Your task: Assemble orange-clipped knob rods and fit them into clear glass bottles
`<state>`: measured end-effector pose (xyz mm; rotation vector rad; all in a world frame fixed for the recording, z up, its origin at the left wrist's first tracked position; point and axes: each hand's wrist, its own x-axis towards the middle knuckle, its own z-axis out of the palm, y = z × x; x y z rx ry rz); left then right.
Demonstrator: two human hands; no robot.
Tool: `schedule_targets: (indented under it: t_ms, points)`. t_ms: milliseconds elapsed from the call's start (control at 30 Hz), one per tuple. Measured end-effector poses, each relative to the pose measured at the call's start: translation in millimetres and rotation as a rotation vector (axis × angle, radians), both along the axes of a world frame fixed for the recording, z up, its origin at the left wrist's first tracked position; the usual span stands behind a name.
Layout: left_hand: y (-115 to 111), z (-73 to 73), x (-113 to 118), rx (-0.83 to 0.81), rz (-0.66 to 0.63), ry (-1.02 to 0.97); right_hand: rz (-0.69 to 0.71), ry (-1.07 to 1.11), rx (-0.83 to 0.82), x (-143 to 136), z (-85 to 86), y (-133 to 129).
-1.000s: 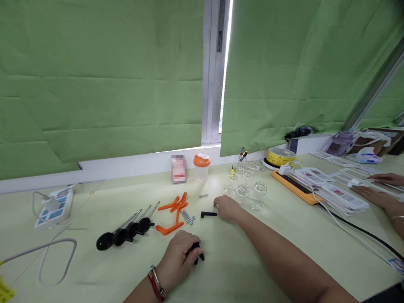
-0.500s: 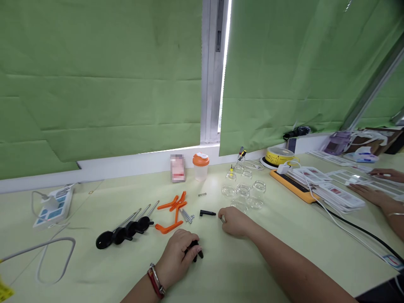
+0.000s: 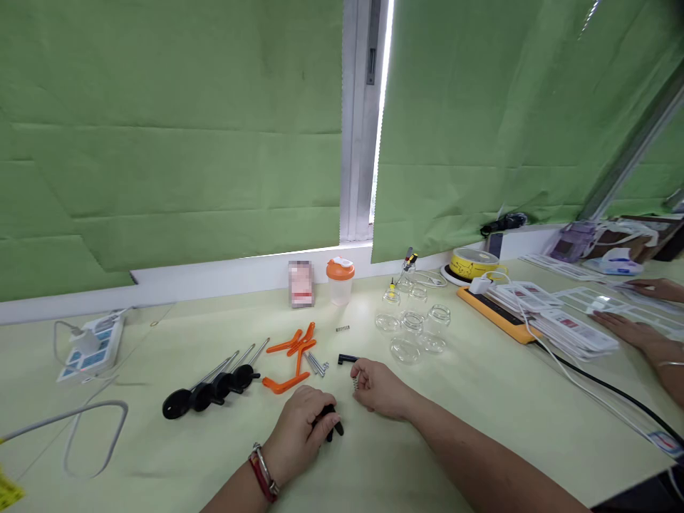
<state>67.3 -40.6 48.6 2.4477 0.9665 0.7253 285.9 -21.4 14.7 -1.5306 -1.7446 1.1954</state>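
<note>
My left hand (image 3: 299, 431) rests on the table, its fingers closed around a small black plastic part (image 3: 338, 429); most of that part is hidden by the fingers. Between the fingertips of my right hand (image 3: 383, 388) is a small metal coil spring (image 3: 355, 383), held a little right of the left hand. Just behind the right hand lies another black plastic piece (image 3: 347, 358), partly covered by it. A second coil spring (image 3: 343, 328) lies farther back. Left of these are silver metal pins (image 3: 316, 365), orange plastic handles (image 3: 286, 385) and several black round pieces with metal rods (image 3: 214, 388).
Clear glass jars (image 3: 411, 324) stand right of centre, near screwdrivers (image 3: 409, 258). An orange-lidded cup (image 3: 340, 281) is at the back. An orange power strip (image 3: 496, 317) and card stacks (image 3: 577, 335) lie rightward, beside another person's hands (image 3: 623, 329). A white power strip (image 3: 99, 349) lies left.
My right hand has moved left and toward me with the spring, closer to my left hand, and now partly covers the loose black piece. My left hand has barely moved.
</note>
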Motion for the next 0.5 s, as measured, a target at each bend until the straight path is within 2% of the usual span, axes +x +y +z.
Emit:
schedule_targets:
  t_ms: [233,500]
  points:
    - [1,-1.8,1,-0.002,0.001,0.009,0.062,0.113,0.213,-11,-2.1,0]
    - [1,-1.4,0,-0.006,-0.004,-0.006,0.151,-0.091,0.402,-7,2.8,-11]
